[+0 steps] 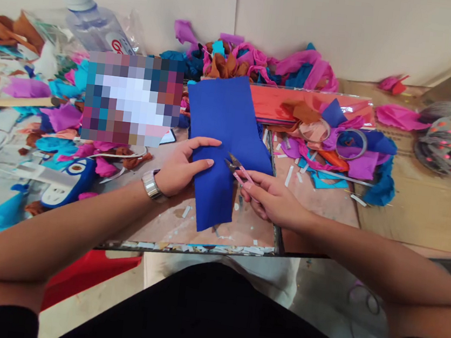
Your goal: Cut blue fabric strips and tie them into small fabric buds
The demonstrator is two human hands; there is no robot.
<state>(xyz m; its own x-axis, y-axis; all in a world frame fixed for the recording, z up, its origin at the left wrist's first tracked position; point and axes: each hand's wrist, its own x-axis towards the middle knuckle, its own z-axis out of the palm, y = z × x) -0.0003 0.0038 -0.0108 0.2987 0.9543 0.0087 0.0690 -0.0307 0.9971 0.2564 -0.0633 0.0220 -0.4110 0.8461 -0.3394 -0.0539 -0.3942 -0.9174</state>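
Head view is showing one dark blue sheet (223, 114) lying on the desk (172, 212), right in front of the person, with its lower end pointing to six o'clock. The left hand (179, 169) is resting on the sheet's edge at eight o'clock. Its thumb and pointing finger are spreading apart on top, probably so the sheet is not sliding. Its other fingers are hiding, so I cannot tell if it is pinching.

At four o'clock, the right hand (273, 196) is gripping one pair of pink snips (245, 174). The two blades are standing apart and pointing to ten o'clock, maybe so they are ready for the sheet. I cannot tell if they are touching it. The two hands are sitting apart.

Now for counting: one silver watch (151, 184) is hugging the left wrist. One clear bottle (99, 27) is standing at ten o'clock. One blue and white power strip (67, 183) is lying at eight. One orange-red packet (269, 102) is lying at two, maybe pushed back to make room. Two rings, looking like tape rolls (363, 148), are resting near three. Bright scraps (221, 65) are piling up at twelve, too many to count.
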